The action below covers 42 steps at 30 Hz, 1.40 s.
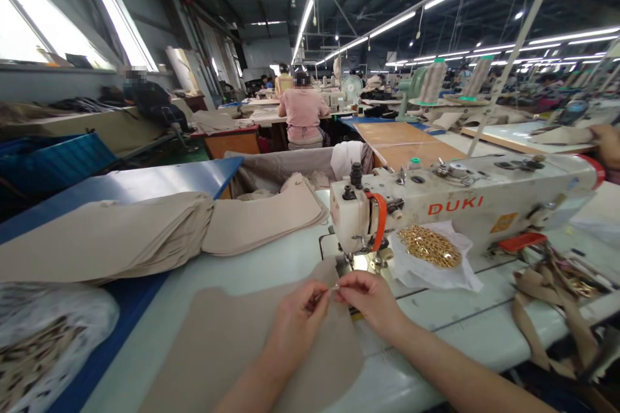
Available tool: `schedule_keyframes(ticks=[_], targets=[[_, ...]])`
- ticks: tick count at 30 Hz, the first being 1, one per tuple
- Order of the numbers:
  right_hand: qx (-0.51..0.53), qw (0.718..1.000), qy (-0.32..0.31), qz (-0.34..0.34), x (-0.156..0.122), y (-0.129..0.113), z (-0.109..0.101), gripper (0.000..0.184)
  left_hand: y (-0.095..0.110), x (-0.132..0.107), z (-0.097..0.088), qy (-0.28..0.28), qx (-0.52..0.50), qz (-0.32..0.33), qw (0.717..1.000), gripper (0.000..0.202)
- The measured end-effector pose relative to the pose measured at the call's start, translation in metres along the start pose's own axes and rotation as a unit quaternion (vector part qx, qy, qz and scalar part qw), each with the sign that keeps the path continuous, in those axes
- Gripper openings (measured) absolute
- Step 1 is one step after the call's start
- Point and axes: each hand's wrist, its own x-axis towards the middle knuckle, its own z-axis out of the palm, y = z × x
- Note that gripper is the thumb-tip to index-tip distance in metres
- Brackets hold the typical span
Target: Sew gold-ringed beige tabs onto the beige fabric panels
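Note:
My left hand [301, 313] and my right hand [371, 300] meet just in front of the sewing machine's needle area. Both are closed in a pinch, fingertips almost touching, around a small pale, glinting piece [335, 287] too small to name. Under my left hand a beige fabric panel [232, 329] lies flat on the table, its far corner reaching toward the presser foot. The white sewing machine [402, 200], lettered DUKI, stands right behind my hands with its lamp lit. To the right of its needle, gold metal rings [429, 245] lie heaped on a white sheet [467, 264].
Stacked beige panels [111, 239] and more cut panels [261, 216] lie at the left. A plastic bag [92, 310] of small beige pieces sits at lower left. Beige straps [527, 310] hang at right. A person in pink [304, 110] sits ahead.

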Motion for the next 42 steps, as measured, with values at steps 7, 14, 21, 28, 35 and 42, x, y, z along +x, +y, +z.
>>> schedule_keyframes(ticks=[7, 14, 21, 28, 35, 42], targets=[[0.004, 1.0, 0.003, -0.013, -0.003, 0.001, 0.002, 0.023, 0.003, 0.002, 0.005, 0.014, -0.022, -0.036, 0.999, 0.019], [-0.182, 0.977, 0.042, -0.103, -0.014, -0.008, 0.008, 0.003, 0.001, 0.0, 0.008, -0.049, -0.08, -0.066, 0.993, 0.021], [-0.205, 0.971, -0.017, -0.123, -0.021, -0.016, 0.002, 0.009, -0.001, 0.005, 0.005, -0.091, -0.183, -0.104, 0.973, 0.017], [-0.03, 0.998, -0.024, -0.046, -0.013, -0.01, -0.001, 0.006, 0.002, 0.003, 0.004, -0.14, -0.26, -0.103, 0.95, 0.019], [0.039, 0.996, -0.072, 0.021, -0.012, -0.015, -0.004, 0.026, -0.001, 0.007, -0.003, -0.158, -0.379, -0.188, 0.892, 0.035], [0.063, 0.997, -0.042, 0.012, -0.008, -0.008, -0.002, 0.035, 0.001, 0.01, -0.001, -0.166, -0.359, -0.192, 0.898, 0.035]])
